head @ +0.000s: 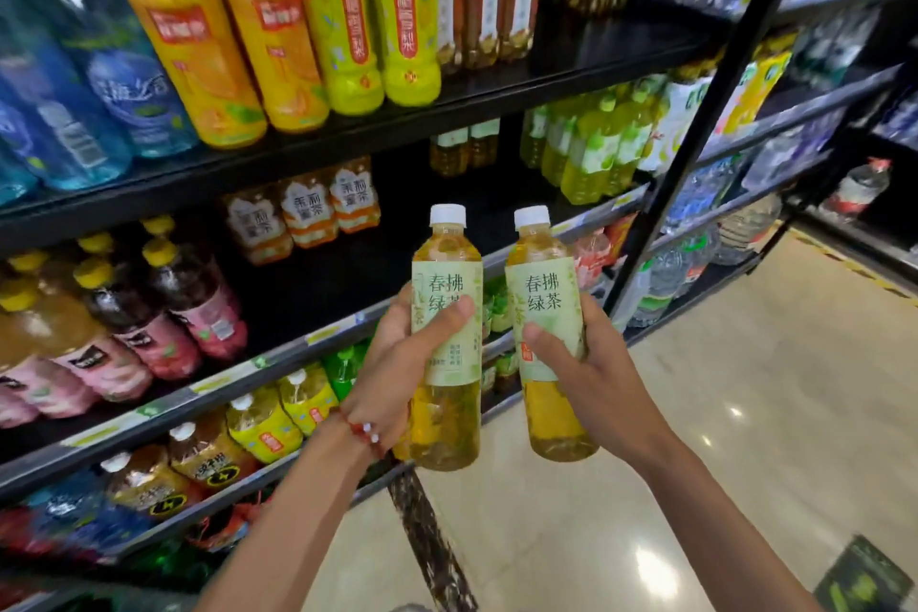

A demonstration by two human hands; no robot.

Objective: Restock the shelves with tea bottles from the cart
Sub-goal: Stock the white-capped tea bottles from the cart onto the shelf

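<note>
I hold two green tea bottles upright in front of the shelves, side by side and a little apart. My left hand [397,363] grips the left tea bottle [446,417] around its pale green label, thumb across the front. My right hand [586,363] grips the right tea bottle [544,263] the same way. Both bottles have white caps and yellow-green tea inside. Behind them is a dark gap [377,263] on the middle shelf, with a few tea bottles [303,214] at its back. The cart is not in view.
Black shelving [308,149] runs along the left, packed with orange, yellow-green, blue and pink-labelled drink bottles. A black upright post [695,129] divides this bay from shelves of water bottles on the right. Glossy beige floor [745,388] lies below and to the right.
</note>
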